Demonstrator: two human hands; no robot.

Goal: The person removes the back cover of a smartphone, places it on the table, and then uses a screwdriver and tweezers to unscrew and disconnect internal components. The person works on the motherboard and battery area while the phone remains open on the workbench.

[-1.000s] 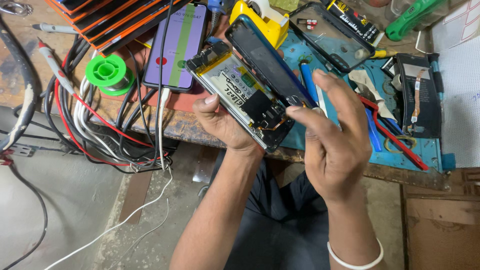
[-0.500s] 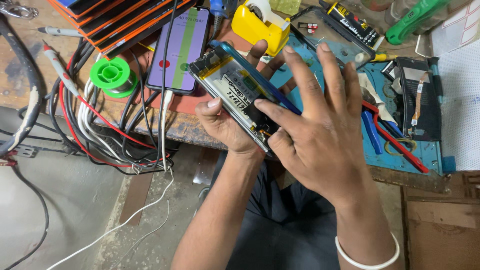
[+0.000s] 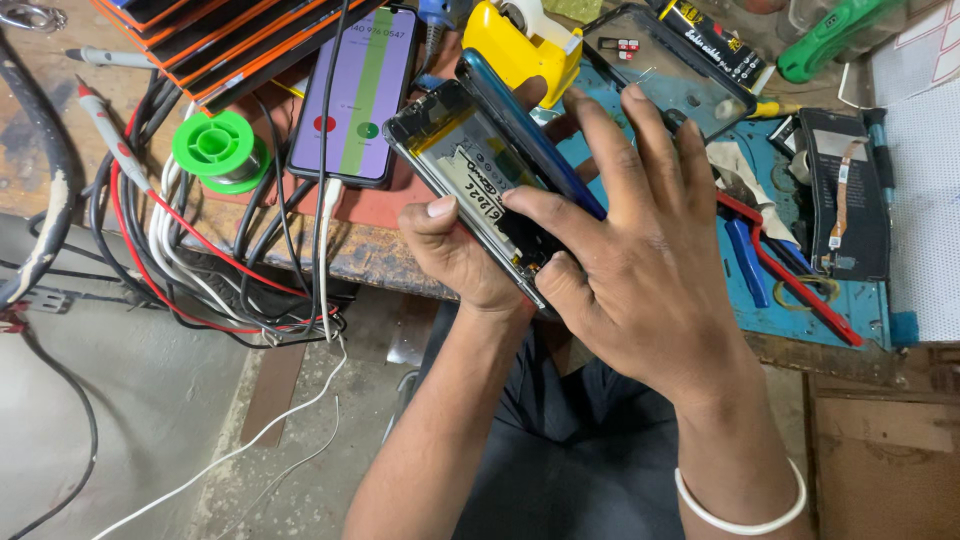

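head view: left hand [image 3: 462,258] cups the opened phone [image 3: 478,170] from underneath, thumb resting on its near edge, gripping it tilted above the bench edge; right hand [image 3: 640,280] lies flat over it, fingers spread, pressing the blue back cover [image 3: 528,128]; a lit phone [image 3: 355,95] sits just left.

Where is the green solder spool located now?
In the head view, the green solder spool lies on the workbench at upper left, beside the lit phone, above the tangle of cables.
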